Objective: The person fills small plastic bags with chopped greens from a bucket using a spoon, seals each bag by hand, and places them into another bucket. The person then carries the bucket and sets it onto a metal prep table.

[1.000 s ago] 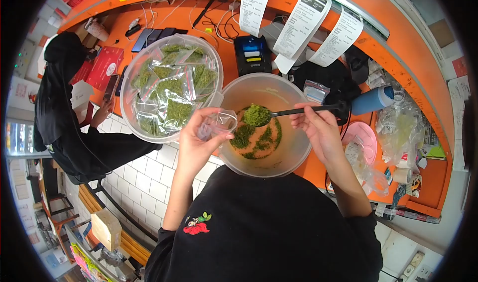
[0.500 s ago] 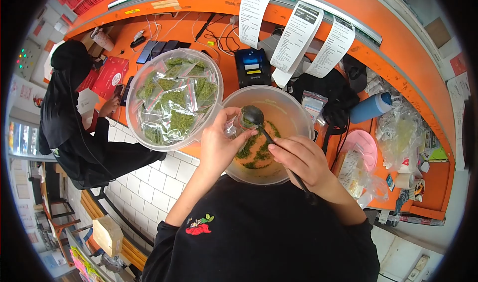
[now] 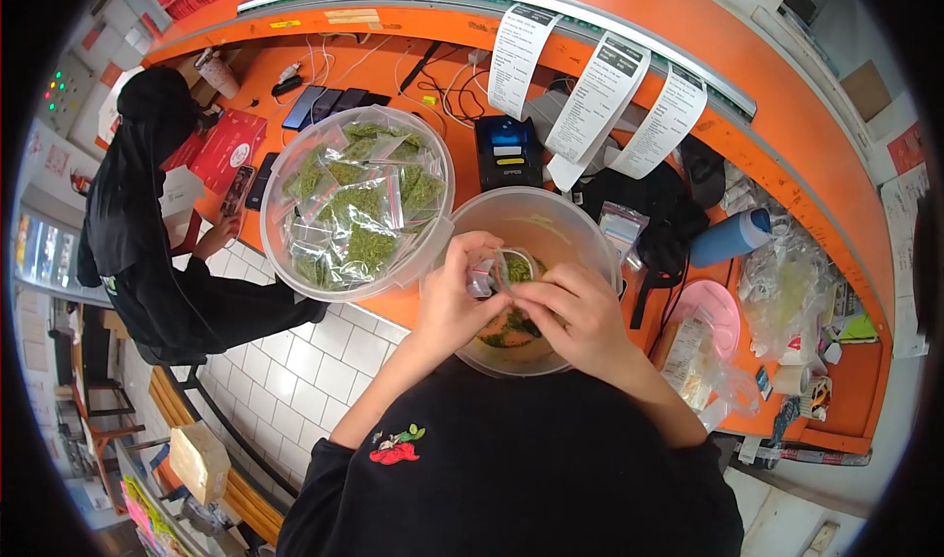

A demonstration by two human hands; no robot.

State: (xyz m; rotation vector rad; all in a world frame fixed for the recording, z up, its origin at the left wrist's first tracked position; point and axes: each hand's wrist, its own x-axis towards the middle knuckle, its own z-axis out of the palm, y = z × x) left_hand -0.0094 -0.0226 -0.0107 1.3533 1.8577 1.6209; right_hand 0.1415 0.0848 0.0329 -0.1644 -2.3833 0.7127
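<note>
We look down on a left hand [image 3: 458, 299] and a right hand [image 3: 582, 327] close together, both pinching a small clear bag [image 3: 503, 270] between thumb and fingers near its mouth; we judge that this paired grip steadies the limp film. We cannot tell whether the green seen at the bag lies inside or behind it. The bag is above the translucent bucket [image 3: 578, 240], directly beneath the hands, so stray bits would probably drop among the loose green shreds [image 3: 503, 341] inside. Below the right fingers we note a dark object [image 3: 530, 326], too hidden to identify. Beyond the left hand and to its left, a wide tub [image 3: 425, 260] holds many filled bags [image 3: 366, 203], seemingly placed within easy reach. Past both hands, a printer [image 3: 509, 164] sits farther back on the counter [image 3: 251, 100], leaving the bucket nearest the body.
</note>
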